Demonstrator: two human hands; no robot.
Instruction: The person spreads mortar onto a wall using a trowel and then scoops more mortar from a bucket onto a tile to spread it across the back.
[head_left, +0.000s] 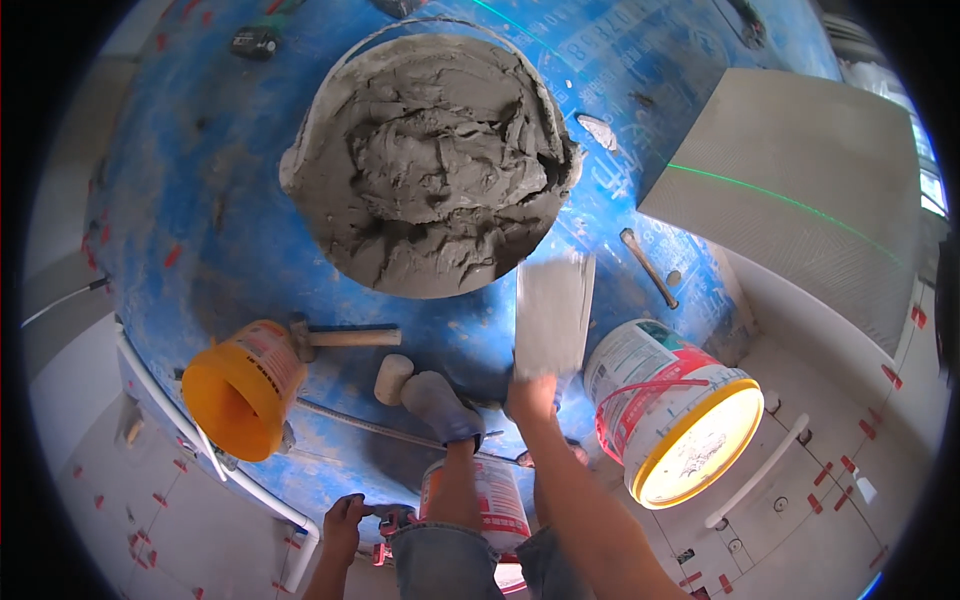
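Observation:
My right hand is closed at the near end of a trowel with a flat, rectangular, grey-smeared blade. Its handle is hidden beneath my fingers and the blade. The trowel's far end comes up to the near rim of a large bucket heaped with wet grey mortar. Low on the left, my left hand has its fingers curled round the dark end of a red-and-black power tool, partly hidden beside my knee.
A yellow bucket lies tipped at left by a wooden-handled hammer. At right stand a white lidded bucket, another handled tool and a large mortar-combed tile crossed by a green laser line. White pipe runs along the left.

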